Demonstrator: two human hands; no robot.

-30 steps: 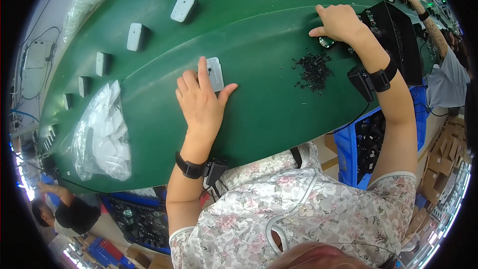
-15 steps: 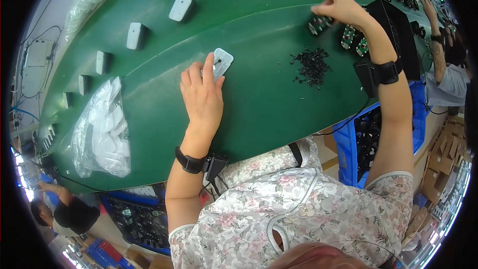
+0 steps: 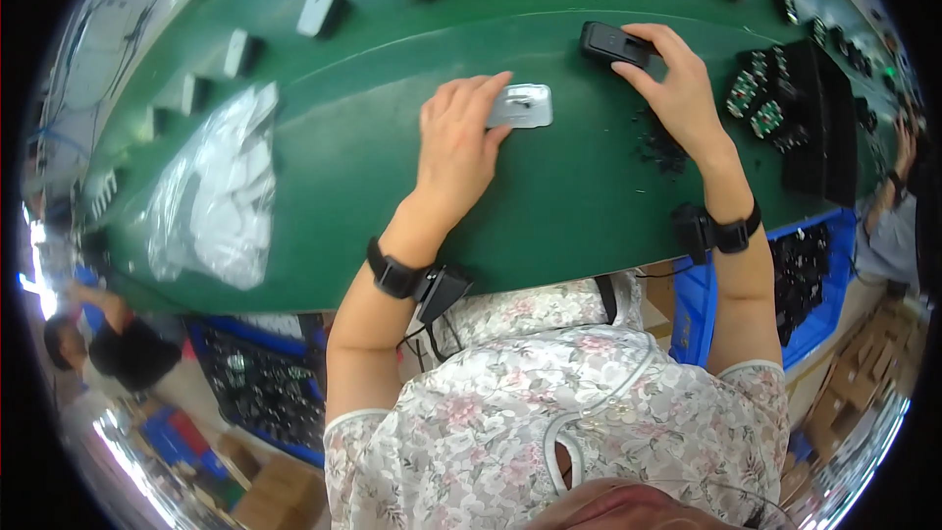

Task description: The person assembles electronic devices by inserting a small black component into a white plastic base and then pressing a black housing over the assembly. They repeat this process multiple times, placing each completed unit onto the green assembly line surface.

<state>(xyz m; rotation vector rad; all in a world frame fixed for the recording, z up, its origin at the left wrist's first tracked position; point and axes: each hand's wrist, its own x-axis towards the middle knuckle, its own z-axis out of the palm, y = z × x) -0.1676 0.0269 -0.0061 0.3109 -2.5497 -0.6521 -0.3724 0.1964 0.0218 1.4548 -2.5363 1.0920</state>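
My left hand (image 3: 457,145) grips a pale grey plastic cover (image 3: 525,106) by its left end, fingers and thumb on opposite edges. The cover has rounded corners and a small dark piece in its middle. My right hand (image 3: 677,88) holds a black box-shaped plastic housing (image 3: 610,42) between thumb and fingers, with its smooth black side showing. The two parts are a short way apart over the green table (image 3: 579,201). Beneath my right wrist lies a pile of small black pieces (image 3: 662,150), partly hidden by my hand.
A clear bag of white covers (image 3: 221,186) lies at left. Pale-topped units (image 3: 319,10) stand in a row at far left. Black housings with green circuit boards (image 3: 767,118) sit beside a black box (image 3: 819,123) at right. Blue crates (image 3: 824,319) flank me; other people work nearby.
My right hand has come from the boarded housings at right toward the middle, now with a black housing in it. My left hand now grips the pale cover by its edges. The view has shifted.
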